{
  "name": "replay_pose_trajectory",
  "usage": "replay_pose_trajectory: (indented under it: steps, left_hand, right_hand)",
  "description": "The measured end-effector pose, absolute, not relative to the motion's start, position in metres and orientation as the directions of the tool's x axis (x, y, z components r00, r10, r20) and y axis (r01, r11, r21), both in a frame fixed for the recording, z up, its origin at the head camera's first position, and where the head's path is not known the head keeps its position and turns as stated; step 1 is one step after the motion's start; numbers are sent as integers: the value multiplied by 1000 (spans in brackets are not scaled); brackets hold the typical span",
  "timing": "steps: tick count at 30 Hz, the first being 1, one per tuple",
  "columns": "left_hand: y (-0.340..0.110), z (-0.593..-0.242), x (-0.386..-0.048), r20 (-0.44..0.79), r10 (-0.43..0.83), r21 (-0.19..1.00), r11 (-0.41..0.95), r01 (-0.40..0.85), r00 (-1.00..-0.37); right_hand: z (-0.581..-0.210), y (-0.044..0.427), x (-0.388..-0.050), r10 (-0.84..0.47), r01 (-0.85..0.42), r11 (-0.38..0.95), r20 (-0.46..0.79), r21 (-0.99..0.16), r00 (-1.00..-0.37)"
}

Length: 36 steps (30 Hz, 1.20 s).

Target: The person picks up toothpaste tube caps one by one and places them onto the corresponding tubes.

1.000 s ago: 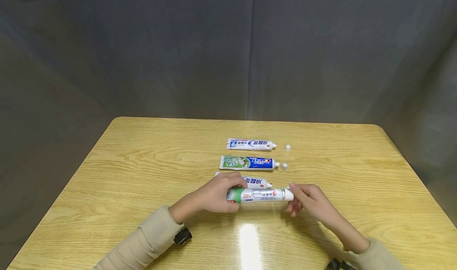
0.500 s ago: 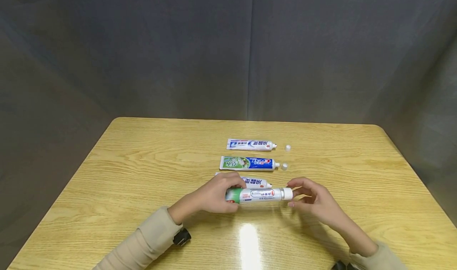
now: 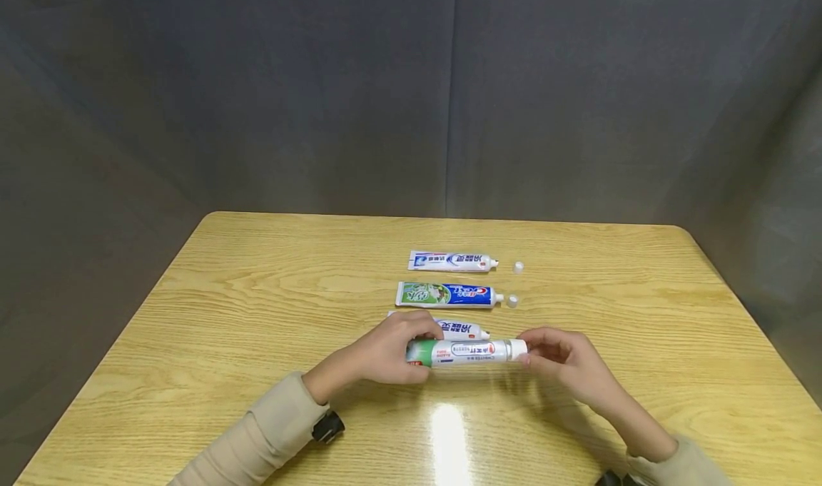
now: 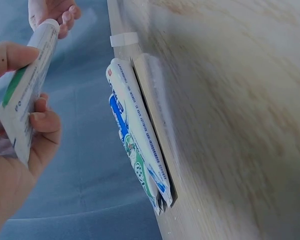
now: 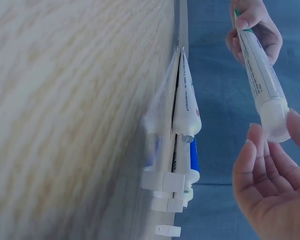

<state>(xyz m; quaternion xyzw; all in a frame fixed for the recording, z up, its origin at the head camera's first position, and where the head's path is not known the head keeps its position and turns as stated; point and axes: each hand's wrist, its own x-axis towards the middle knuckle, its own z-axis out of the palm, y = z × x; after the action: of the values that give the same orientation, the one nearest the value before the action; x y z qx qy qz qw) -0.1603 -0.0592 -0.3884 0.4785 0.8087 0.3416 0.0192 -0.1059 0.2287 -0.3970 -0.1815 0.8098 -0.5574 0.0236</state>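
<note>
My left hand (image 3: 394, 349) grips a white and green toothpaste tube (image 3: 472, 351) round its green end. The tube is held level above the table, its white cap (image 3: 517, 350) pointing right. My right hand (image 3: 571, 365) pinches that cap between thumb and fingers; in the right wrist view the thumb (image 5: 299, 131) lies against the cap's side. Just behind the held tube lies a white toothpaste tube (image 3: 459, 328), partly hidden by my left hand. Farther back are a blue and green tube (image 3: 446, 295) and another white tube (image 3: 449, 261), both uncapped.
Two loose white caps, a nearer one (image 3: 511, 301) and a farther one (image 3: 518, 267), stand right of the rear tubes' nozzles. The right wrist view also shows a third loose cap (image 5: 173, 182). A wooden table (image 3: 257, 279) bears everything, with dark cloth (image 3: 321, 100) behind it.
My right hand let its fingers spread round the cap half a second ago, and now they have closed on it. My left hand and the tube have stayed nearly still.
</note>
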Motion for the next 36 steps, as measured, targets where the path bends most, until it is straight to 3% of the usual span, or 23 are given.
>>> replay_pose_trajectory:
  steps: [17,25,36]
  left_hand:
    - [-59,-389,-160,307,792,570,291,768,-528]
    - [-60,-389,-160,313,790,574,285,768,-527]
    - [-58,-390,-161,327,792,571,270,775,-516]
  right_hand:
    - [-400,230,-106,-349,-326,384,190,-864,-917]
    - [-397,230,-102,-336,-336,276,237,-900,-911]
    - [-394,230,-103,-334,-342,305,236,-889,-912]
